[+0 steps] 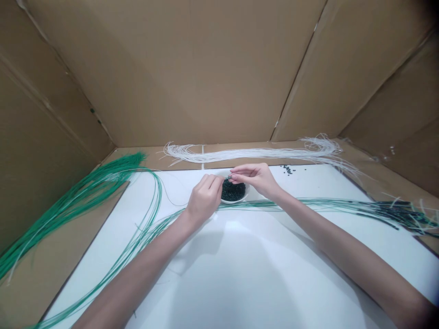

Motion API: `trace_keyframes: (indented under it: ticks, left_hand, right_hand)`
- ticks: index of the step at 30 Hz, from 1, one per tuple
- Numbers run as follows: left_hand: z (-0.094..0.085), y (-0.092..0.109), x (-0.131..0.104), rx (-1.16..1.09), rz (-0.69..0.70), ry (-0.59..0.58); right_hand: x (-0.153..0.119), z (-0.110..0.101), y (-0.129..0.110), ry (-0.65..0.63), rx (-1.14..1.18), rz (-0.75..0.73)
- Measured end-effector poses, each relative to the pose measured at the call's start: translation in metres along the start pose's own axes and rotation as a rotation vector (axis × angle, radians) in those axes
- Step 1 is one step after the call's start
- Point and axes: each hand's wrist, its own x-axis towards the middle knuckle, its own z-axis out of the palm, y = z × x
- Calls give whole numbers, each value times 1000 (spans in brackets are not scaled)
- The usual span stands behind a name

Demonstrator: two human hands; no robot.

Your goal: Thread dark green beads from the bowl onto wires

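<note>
Cardboard walls (192,68) enclose the station on three sides. A white worktop (240,256) fills the near floor, bare cardboard showing along its left and far edges.

Green wire bundle (85,192): fanned out past the worktop's left edge, then looping across the middle and trailing off toward the right edge, where the ends look darker.

White wire bundle (254,153): lies along the far edge on the cardboard, well apart from the hands.

Small white bowl (234,192) of dark beads, near the far edge at centre. A few loose beads (288,170) sit by the far right side.

Left hand (205,198): just left of the bowl, fingers curled together, thumb and forefinger pinched on what appears to be a green wire end. Right hand (255,177): over the bowl's right rim, fingertips pressed together on something tiny, probably a bead. The two pinches meet above the bowl.

Judgement: a bead is being threaded onto one wire end. The next move calls for steady alignment of the tip and the bead's hole, then a push along the wire.

Hard to make out: the bead itself and the wire tip, both too small. The bowl's near rim is hidden by the hands. Both bundles are cut off or blurred at the frame's sides.
</note>
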Motion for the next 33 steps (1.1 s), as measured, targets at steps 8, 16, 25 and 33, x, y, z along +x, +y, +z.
trace_keyframes:
  ticks: [8, 16, 25, 33]
  left_hand:
    - [0, 1, 2, -259, -225, -15]
    - [-1, 0, 6, -505, -437, -46]
    - [-1, 2, 5, -484, -457, -90]
    - [-5, 2, 6, -486, -468, -66]
  right_hand:
    - [-3, -1, 4, 4, -147, -82]
    - [-2, 1, 9, -8, -201, -77]
    - [-5, 7, 3, 82, -512, -244]
    - [-11, 15, -3, 18, -578, -329]
